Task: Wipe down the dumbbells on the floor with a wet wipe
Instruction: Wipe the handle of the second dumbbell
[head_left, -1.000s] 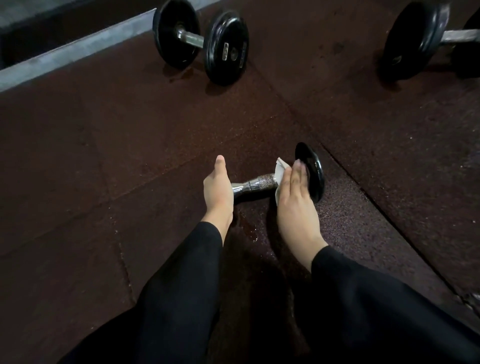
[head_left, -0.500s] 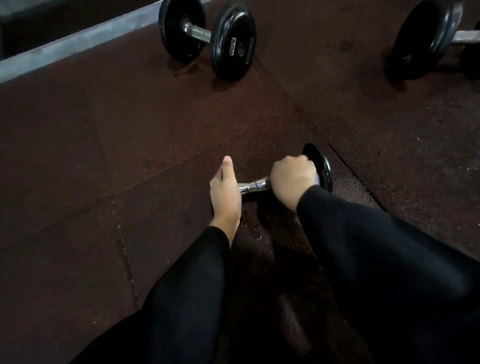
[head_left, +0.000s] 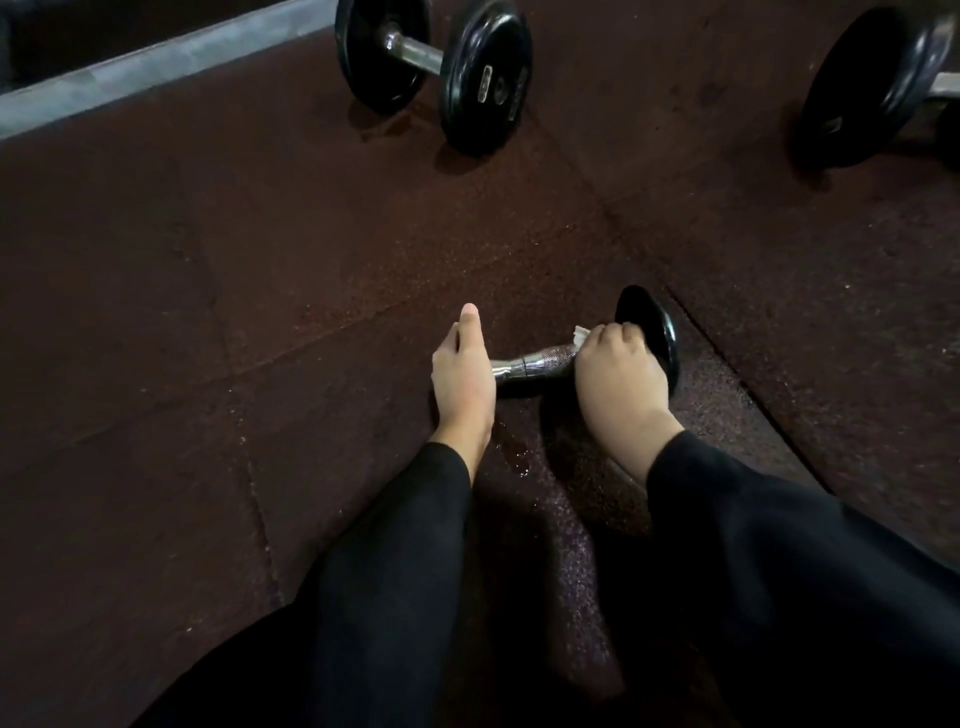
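Right hand (head_left: 618, 379) grips the wipe (head_left: 580, 335) round the near dumbbell's (head_left: 540, 364) handle on the floor; left hand (head_left: 462, 374) steadies the other end, fingers hidden. Best twist fully round, then do the plate.

A dark reddish-brown rubber floor (head_left: 260, 270) fills the view, laid in large tiles whose seams (head_left: 644, 228) cross it at angles. Small wet spots (head_left: 519, 460) glisten on the speckled tile low in the middle. Along the upper left edge runs a pale grey ledge (head_left: 156, 65), with a dark recess behind it.
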